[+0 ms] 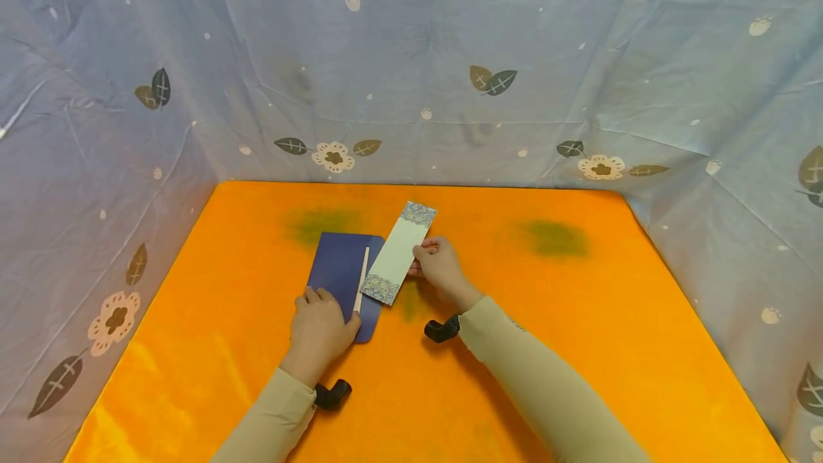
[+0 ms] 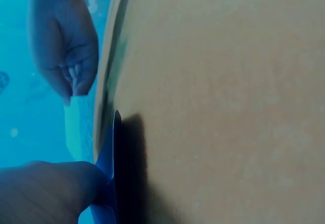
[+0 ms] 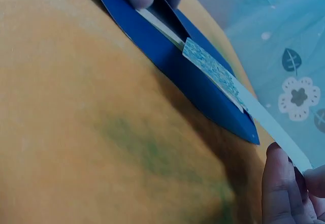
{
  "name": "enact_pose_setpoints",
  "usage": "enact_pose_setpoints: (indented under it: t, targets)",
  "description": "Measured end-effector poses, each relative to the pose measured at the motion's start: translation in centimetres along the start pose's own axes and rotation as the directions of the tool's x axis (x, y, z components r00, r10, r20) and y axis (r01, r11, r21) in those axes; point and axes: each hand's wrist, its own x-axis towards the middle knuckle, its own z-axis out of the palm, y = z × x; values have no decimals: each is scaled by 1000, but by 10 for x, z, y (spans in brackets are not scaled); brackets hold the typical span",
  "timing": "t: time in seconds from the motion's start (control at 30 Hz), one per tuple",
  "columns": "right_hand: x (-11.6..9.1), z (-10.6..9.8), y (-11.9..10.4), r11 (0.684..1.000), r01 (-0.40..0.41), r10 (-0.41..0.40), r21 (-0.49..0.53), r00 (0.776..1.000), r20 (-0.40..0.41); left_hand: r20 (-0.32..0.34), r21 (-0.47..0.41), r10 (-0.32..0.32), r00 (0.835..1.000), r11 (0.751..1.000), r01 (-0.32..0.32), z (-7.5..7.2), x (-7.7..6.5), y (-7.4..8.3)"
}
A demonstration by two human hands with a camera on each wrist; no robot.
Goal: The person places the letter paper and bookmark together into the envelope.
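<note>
A dark blue envelope (image 1: 337, 266) is held by my left hand (image 1: 321, 327) at its lower left, the thumb at the opening on the right side. A strip of cream paper (image 1: 362, 277) shows in that opening. My right hand (image 1: 444, 266) pinches the right edge of a pale card (image 1: 400, 252) with blue lace-like patterned ends. The card is tilted and its lower left end overlaps the envelope's flap. In the right wrist view, the card's patterned end (image 3: 213, 74) lies over the blue flap; I cannot tell whether they touch. The left fingers behind the envelope are partly hidden.
An orange cloth (image 1: 579, 320) with dark greenish patches covers the table. Grey-blue curtains (image 1: 424, 56) printed with leaves and flowers hang behind and at both sides. Each wrist bears a black curved mount (image 1: 333, 395).
</note>
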Motion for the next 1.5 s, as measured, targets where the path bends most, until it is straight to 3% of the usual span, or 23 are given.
enact_pose_setpoints:
  t: [0.6, 1.5]
  targets:
    - [-5, 15, 10, 988, 46, -44, -145, 999, 19, -20, 30, 19, 1000, 999, -18, 3, 0, 0]
    - [-10, 18, 10, 989, -84, 103, -120, 981, 162, -12, -40, -7, 1000, 999, 7, 2, 1, -1]
